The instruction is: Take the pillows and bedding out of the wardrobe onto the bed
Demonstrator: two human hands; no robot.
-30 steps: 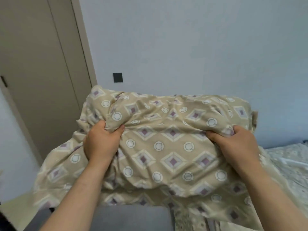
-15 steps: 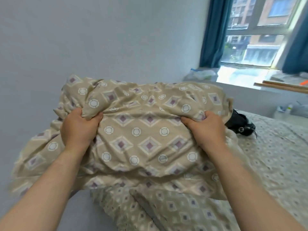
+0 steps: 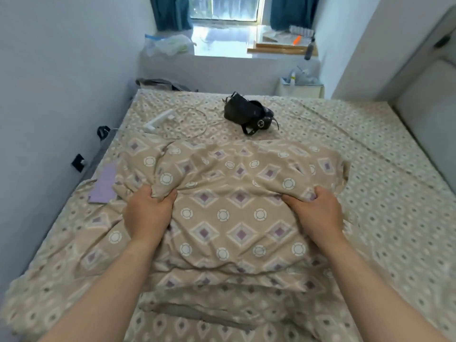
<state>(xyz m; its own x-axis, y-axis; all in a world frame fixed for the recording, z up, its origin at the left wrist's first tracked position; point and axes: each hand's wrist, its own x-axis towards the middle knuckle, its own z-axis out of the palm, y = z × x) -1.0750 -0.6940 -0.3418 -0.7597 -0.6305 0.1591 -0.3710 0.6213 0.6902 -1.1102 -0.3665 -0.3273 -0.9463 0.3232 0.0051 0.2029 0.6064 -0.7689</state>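
I logged the left hand (image 3: 148, 214) and right hand (image 3: 318, 214), fingers (image 3: 142, 193) curled tight, each pinching a fold of the patterned bedding (image 3: 234, 218) over the bed (image 3: 385, 169).

A bulky beige bedding bundle (image 3: 229, 218), patterned with purple diamonds and white rings, lies crumpled over the bed (image 3: 394, 193).

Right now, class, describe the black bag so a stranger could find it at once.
Start at the window, then drop to the bed with the dotted sheet. The black bag lies on its far half, beyond the beige bedding, right of the white power strip; nothing else on the sheet is black.
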